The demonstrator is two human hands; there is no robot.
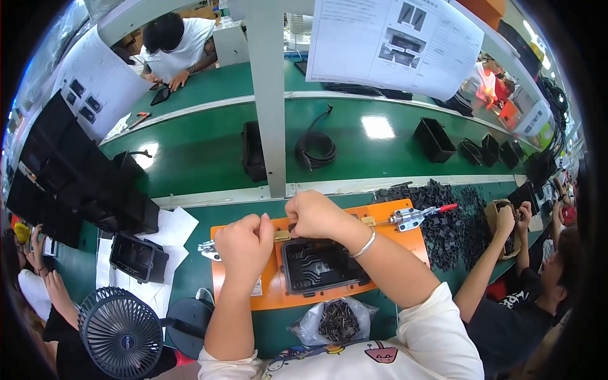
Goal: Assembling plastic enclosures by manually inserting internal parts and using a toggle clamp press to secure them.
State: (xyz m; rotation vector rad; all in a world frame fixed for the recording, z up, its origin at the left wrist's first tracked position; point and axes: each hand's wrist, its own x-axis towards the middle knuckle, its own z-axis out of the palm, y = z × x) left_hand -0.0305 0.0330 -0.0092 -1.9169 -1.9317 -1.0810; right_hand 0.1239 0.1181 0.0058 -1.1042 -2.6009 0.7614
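In front of me a black plastic housing (pixel 324 266) lies in an orange fixture plate (pixel 405 250), its ribbed inside facing up. My left hand (pixel 244 247) is closed above the left part of the plate, beside the left toggle clamp (pixel 208 249). Closed too, my right hand (pixel 313 215) hovers over the housing's far edge, near a brass-coloured block (pixel 282 235). What either hand grips, if anything, is hidden by the fingers. The right toggle clamp (pixel 415 217), with a red handle tip, points away to the right.
A plastic bag of small metal pins (pixel 339 320) lies before my body. A heap of small black parts (pixel 446 231) spreads at right. A black fan (pixel 120 335) and an open black box (pixel 138 256) stand left. Co-workers sit on both sides; a coiled cable (pixel 316 149) lies beyond.
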